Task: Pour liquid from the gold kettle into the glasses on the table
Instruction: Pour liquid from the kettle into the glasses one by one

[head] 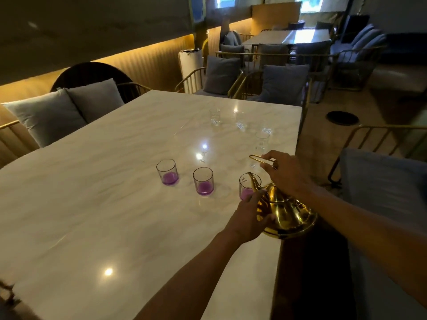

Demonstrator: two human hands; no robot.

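Your right hand (285,173) is up over the gold kettle (288,210), its fingers (268,166) curled around the thin gold handle (257,159), which pokes out forward past your knuckles. Your left hand (248,219) is at the kettle's left flank, fingers spread and laid against the body near the base of the spout (254,182), thumb low toward the rim; the fingers press rather than wrap, and the polished side mirrors them. The kettle sits at the right edge of the marble table (92,204), tipped forward so that the spout leans over the nearest glass (246,188).

That glass, printed with a small star logo, holds a little purple liquid at the bottom and stands just beyond your left fingertips, partly hidden by the spout. Whether anything is flowing from the spout you cannot tell.

Two more glasses stand in a row to its left: the middle glass (203,181) and the far-left glass (167,172), each with a shallow purple layer. They are apart from each other and from both hands.

Farther back on the table, clear empty glasses (215,116) stand loosely grouped, one tall glass (261,142) just beyond your right hand. Grey-cushioned chairs (219,75) ring the table.
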